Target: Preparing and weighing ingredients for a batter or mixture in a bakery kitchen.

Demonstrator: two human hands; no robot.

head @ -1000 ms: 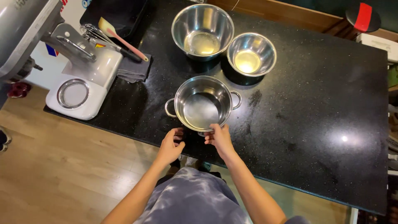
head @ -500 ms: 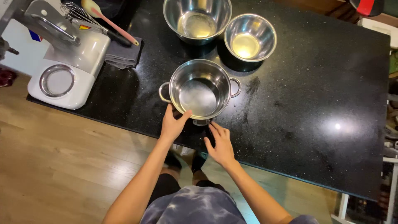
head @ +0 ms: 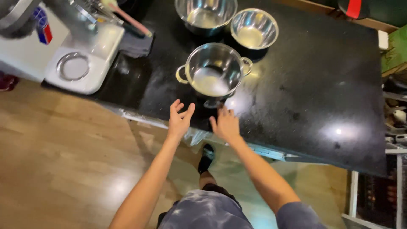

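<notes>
Steel, polished: one two-handled pot (head: 215,73), two round bowls (head: 206,15) on speckled black counter (head: 305,85). Left hand (head: 179,120), right hand (head: 225,124): fingers spread, gripping nothing, near pot.

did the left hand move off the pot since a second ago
Yes. The left hand has pulled back from the steel pot toward the counter edge, now open and apart from it.

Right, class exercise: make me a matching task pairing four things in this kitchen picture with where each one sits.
Things:
1. handled pot
2. small bowl
3. white mixer base
4. right hand

Places:
A. left end of the counter
B. counter edge, just below the pot
C. far side, right of the large bowl
D. counter middle, nearest both hands

Pairs: 1-D, 2-C, 3-A, 4-B
</notes>
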